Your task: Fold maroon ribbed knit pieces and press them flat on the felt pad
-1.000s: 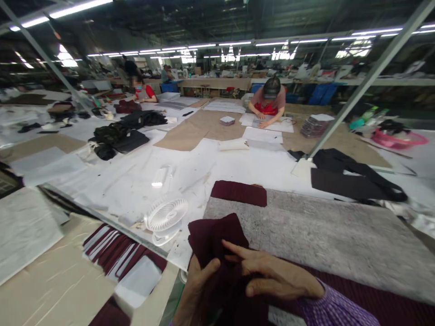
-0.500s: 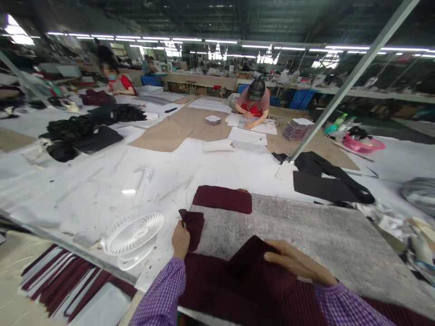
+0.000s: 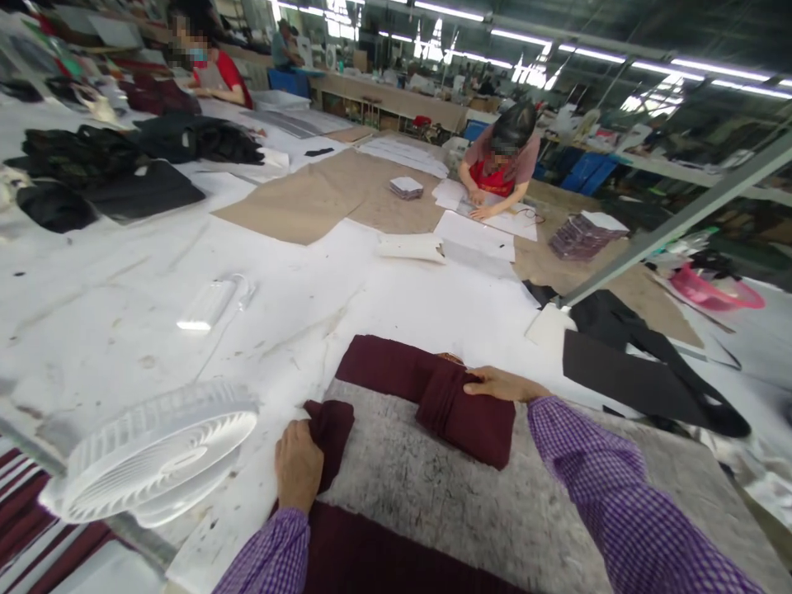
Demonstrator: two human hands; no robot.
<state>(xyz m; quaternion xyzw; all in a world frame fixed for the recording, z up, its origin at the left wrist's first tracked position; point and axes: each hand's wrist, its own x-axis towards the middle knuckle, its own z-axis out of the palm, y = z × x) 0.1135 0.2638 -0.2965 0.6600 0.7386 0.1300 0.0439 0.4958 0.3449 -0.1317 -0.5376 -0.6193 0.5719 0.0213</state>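
My left hand (image 3: 299,464), fingers curled closed, grips the edge of a small maroon fabric piece (image 3: 334,433) at the left side of a grey patterned board (image 3: 396,462). Toward the far side of the board, my right hand (image 3: 504,384) holds a folded maroon cloth (image 3: 479,421) by its upper edge, thumb on top; the other fingers are partly hidden. This cloth overlaps the right end of a flat maroon strip (image 3: 384,363). A larger maroon fabric (image 3: 396,553) lies along the near edge, close to me.
A white fan (image 3: 167,462) lies at the left, with a white box-like device (image 3: 207,305) beyond. A slanted metal post (image 3: 668,223) rises at right near black fabric pieces (image 3: 619,371). Across the table a person (image 3: 507,165) works over papers; another person (image 3: 223,78) sits farther left.
My right hand has moved away from me, carrying folded maroon cloth from the near fabric to the far strip. My left hand stays at the small piece. The view has turned left and tilted down.
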